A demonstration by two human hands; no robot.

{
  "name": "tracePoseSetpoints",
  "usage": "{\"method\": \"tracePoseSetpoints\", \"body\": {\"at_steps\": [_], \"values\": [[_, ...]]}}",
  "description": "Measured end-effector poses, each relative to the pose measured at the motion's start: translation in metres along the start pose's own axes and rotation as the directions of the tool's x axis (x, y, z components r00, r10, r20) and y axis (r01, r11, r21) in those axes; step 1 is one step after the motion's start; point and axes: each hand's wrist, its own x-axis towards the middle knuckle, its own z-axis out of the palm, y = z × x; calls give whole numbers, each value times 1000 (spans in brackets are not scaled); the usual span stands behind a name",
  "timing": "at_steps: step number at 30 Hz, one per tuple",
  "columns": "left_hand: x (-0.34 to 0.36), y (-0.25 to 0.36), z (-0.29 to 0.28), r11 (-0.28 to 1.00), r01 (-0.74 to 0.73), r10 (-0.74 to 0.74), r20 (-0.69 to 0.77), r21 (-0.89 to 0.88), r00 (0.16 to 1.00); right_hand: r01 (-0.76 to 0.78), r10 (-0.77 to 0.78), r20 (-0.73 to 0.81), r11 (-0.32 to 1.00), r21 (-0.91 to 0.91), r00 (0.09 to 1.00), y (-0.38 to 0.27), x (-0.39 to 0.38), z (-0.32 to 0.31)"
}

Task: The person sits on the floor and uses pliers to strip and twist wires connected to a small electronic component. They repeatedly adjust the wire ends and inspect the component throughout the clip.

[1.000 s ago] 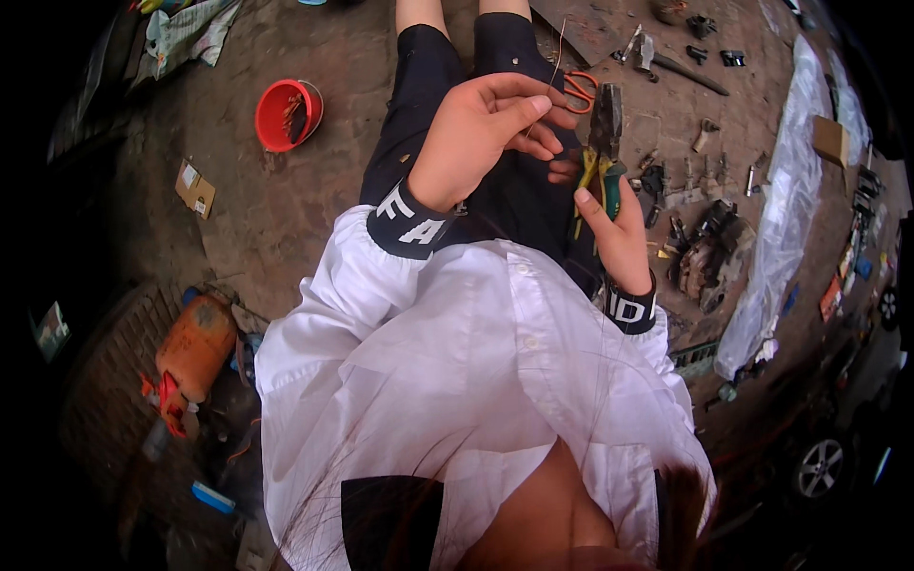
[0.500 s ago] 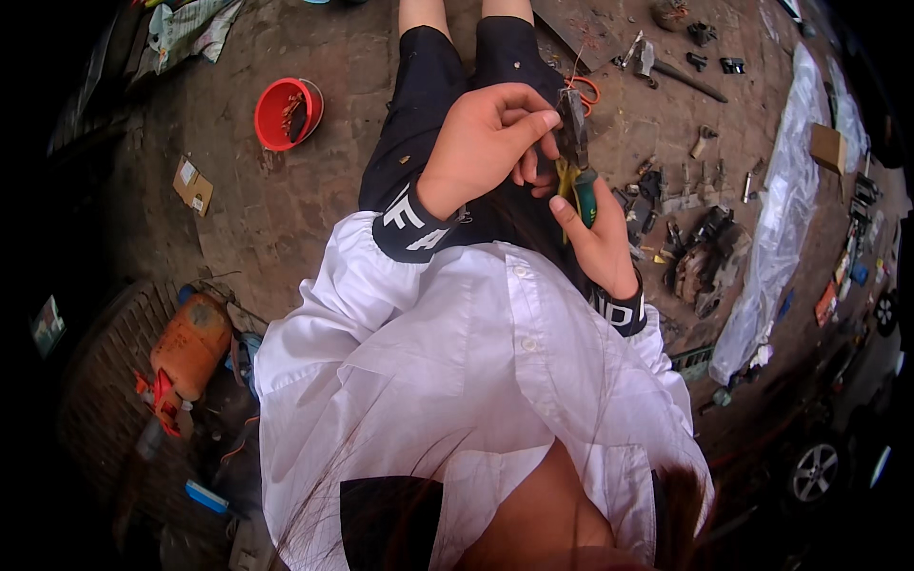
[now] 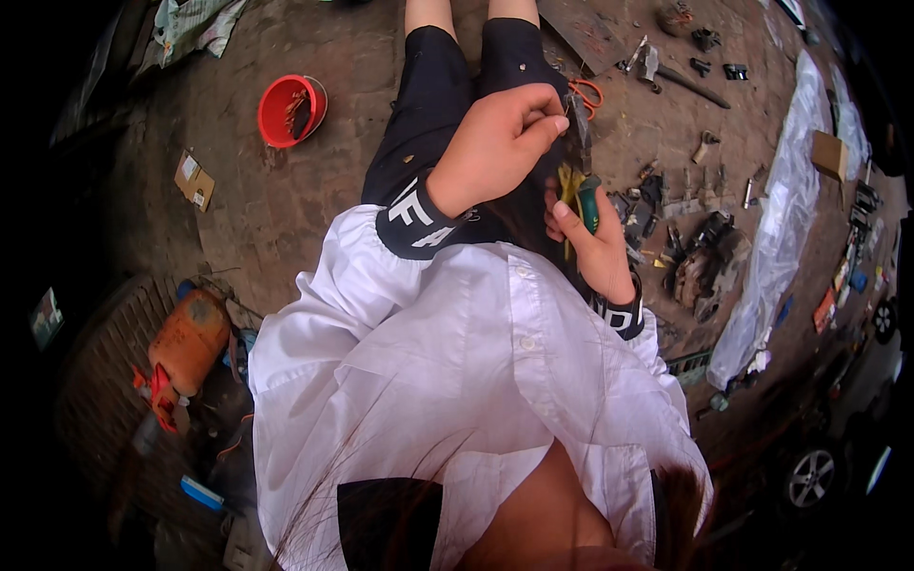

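My right hand [image 3: 600,243] is wrapped round a pair of pliers [image 3: 589,203] with green and yellow handles. Their dark jaws point away from me and are hard to make out against the dark background. Just left of the jaws, above my lap, my left hand [image 3: 500,143] is closed with thumb and forefinger pinched together. Whatever is between those fingertips is too small or hidden to name. Orange-handled scissors [image 3: 587,98] lie on the ground just beyond the hands, beside my leg in black shorts [image 3: 419,105].
A red bucket [image 3: 288,112] with copper-coloured scraps stands at the left. On the right lie a hammer [image 3: 690,84], several metal parts [image 3: 705,262], clear plastic sheeting [image 3: 776,209] and a cardboard box [image 3: 829,154]. An orange gas cylinder [image 3: 190,341] is at lower left.
The plier jaws have dropped lower and away from my left fingertips. A thin copper-coloured strand above the jaws no longer shows. More of the scissors is visible.
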Motion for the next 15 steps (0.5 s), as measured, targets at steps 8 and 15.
{"method": "tracePoseSetpoints", "body": {"at_steps": [8,15], "values": [[-4,-8,-9,999,10,-7,66,-53,998,-130,130,7,991,39,991,0,-4,6],[-9,-12,-12,990,80,-64,127,-119,990,-131,132,-38,990,48,990,3,0,10]]}}
